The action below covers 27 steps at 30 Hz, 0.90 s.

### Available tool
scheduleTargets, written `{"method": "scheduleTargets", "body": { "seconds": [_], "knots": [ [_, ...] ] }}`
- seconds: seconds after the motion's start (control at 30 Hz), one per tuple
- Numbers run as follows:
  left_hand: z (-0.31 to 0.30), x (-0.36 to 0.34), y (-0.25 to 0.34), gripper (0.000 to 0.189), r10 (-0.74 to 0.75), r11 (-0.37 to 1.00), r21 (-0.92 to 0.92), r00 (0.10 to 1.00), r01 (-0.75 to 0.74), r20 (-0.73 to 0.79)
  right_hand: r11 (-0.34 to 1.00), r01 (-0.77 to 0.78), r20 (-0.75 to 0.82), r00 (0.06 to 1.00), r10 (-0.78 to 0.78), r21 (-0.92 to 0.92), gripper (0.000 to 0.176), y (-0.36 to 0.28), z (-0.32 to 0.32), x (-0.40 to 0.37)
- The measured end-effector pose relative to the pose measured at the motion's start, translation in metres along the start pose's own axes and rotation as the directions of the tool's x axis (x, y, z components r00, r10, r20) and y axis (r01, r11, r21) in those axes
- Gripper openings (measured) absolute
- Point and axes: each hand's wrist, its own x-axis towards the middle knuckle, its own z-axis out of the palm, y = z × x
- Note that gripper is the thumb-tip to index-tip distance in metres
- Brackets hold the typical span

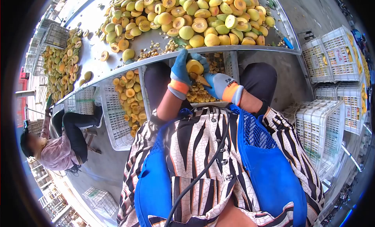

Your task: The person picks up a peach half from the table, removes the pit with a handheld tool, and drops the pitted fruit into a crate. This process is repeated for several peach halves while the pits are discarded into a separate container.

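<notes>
You are holding one rounded yellow-orange fruit point(194, 67) just beyond the near edge of the long metal-rimmed surface point(136, 64), on your side. Your blue-gloved left hand point(180, 71) is curling its fingers around the fruit. Your grey-and-blue-gloved right hand point(222, 85) is clamping its fingers on a narrow brown pointed piece point(202, 80) just beside the fruit. Judging by appearance, the fruit is being light and fairly firm outside, with softer flesh that is bruising under hard pressure; any juice is making it slippery. The rounded sides are offering the best hold, leaving the near face free. The gloves are hiding the fruit's far side and several fingertips. The brown piece is showing too little to identify, and the frame below the surface is partly hiding the cut fruit pieces point(199, 96) beneath your hands.
</notes>
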Motion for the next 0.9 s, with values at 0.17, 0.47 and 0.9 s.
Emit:
{"method": "scheduleTargets", "body": {
  "seconds": [0.17, 0.47, 0.9],
  "knots": [
    [-0.009, 0.010, 0.002, 0.040, -0.031, 0.999, 0.026, 0.999, 0.032, -0.039, 0.954, 0.147, 0.204, 0.974, -0.094, -0.263, 0.030, 0.010, -0.033, -0.008],
    [-0.042, -0.068, 0.100, 0.035, 0.520, 0.767, 0.521, 0.839, -0.375, -0.161, 0.993, 0.013, 0.126, 0.992, 0.002, -0.117, 0.025, 0.042, -0.031, 0.003],
    [-0.028, 0.104, 0.063, 0.047, 0.551, -0.551, 0.818, 0.662, -0.167, 0.507, 0.951, -0.277, 0.136, 0.956, 0.260, 0.134, 0.038, 0.075, 0.005, 0.024]
  ]
}}
